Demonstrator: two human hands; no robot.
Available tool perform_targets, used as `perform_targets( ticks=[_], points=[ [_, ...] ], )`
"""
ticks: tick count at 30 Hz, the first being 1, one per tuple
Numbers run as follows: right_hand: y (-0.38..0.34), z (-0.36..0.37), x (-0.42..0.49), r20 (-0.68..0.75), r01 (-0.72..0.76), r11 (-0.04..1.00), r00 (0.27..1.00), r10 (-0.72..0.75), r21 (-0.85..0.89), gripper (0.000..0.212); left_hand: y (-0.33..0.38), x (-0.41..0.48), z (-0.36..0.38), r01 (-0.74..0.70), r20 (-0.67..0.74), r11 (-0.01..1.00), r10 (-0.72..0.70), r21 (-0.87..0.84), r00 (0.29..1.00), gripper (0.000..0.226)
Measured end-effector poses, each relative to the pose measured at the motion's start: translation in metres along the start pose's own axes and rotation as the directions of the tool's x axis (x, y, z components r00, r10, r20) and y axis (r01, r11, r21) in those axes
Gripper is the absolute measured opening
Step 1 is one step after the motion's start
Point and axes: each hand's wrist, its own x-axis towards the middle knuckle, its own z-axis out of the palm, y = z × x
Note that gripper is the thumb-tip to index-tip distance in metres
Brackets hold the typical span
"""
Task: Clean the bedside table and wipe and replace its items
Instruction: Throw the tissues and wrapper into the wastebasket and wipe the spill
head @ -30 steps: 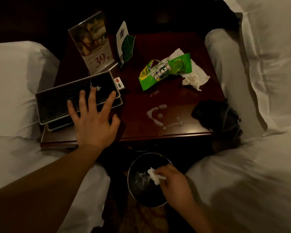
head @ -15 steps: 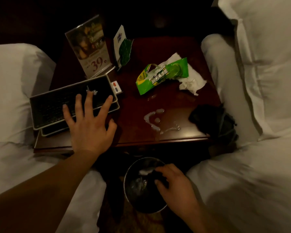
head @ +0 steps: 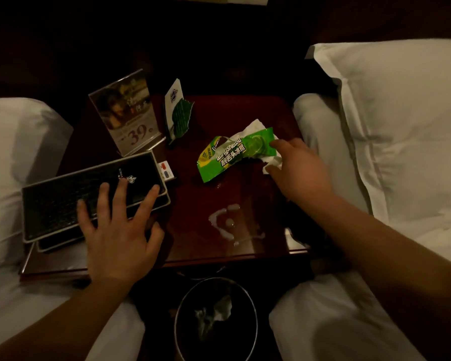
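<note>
Two pieces of litter are met by the right hand (head: pixel 297 170): a green wrapper (head: pixel 232 155) and a crumpled tissue (head: pixel 255 126) under it. The wrapper's long axis runs leftward from the grip, and its near end is touched by the fingertips (head: pixel 274 145). Thumb and forefinger are held apart; nothing is gripped yet. The left hand (head: pixel 117 227) is laid flat on a black tray (head: pixel 63 201), well apart from the wrapper. So the right hand is judged the one to lift it.

The black leather folder (head: pixel 63 201) lies front left on the dark wooden bedside table (head: pixel 245 113), the clear acrylic sign stand (head: pixel 125 113) behind it, the folded paper card (head: pixel 179 115) right of that. Right of centre, the green plastic wrapper (head: pixel 232 155) overlies the crumpled white tissue (head: pixel 257 125). The round metal bin (head: pixel 215 278) stands before the table.
</note>
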Motion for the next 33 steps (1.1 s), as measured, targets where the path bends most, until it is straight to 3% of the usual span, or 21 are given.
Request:
perform_targets(
  ticks=[3, 7, 13, 22, 27, 33],
  points=[
    [0.006, 0.015, 0.008, 0.104, 0.022, 0.993, 0.995, -0.011, -0.112, 0.044, -0.001, 0.0, 0.001, 0.001, -0.008, 1.0, -0.001, 0.001, 1.0, 0.067],
    [0.014, 0.023, 0.013, 0.167, 0.048, 0.997, 0.985, -0.038, -0.058, 0.029, 0.0, 0.003, 0.001, 0.007, -0.013, 1.0, -0.007, -0.004, 1.0, 0.067],
    [0.009, 0.006, -0.004, 0.013, 0.053, 0.993, 0.998, -0.055, 0.101, 0.017, 0.004, 0.006, -0.001, 0.007, -0.007, 1.0, -0.007, -0.019, 1.0, 0.066],
    [-0.036, -0.018, -0.084, -0.104, 0.18, 0.935, 0.982, -0.155, 0.306, 0.023, -0.001, 0.007, -0.005, 0.01, -0.003, 1.0, -0.01, -0.023, 1.0, 0.067],
    [-0.048, -0.019, -0.145, -0.005, 0.187, 0.88, 0.979, -0.206, 0.437, 0.019, 0.0, 0.003, -0.004, 0.01, 0.008, 1.0, -0.01, -0.009, 1.0, 0.067],
    [-0.058, 0.04, -0.214, 0.278, 0.077, 0.87, 0.931, -0.238, 0.487, 0.028, 0.004, 0.003, -0.006, 0.015, 0.006, 0.999, -0.014, -0.041, 1.0, 0.065]
  ],
)
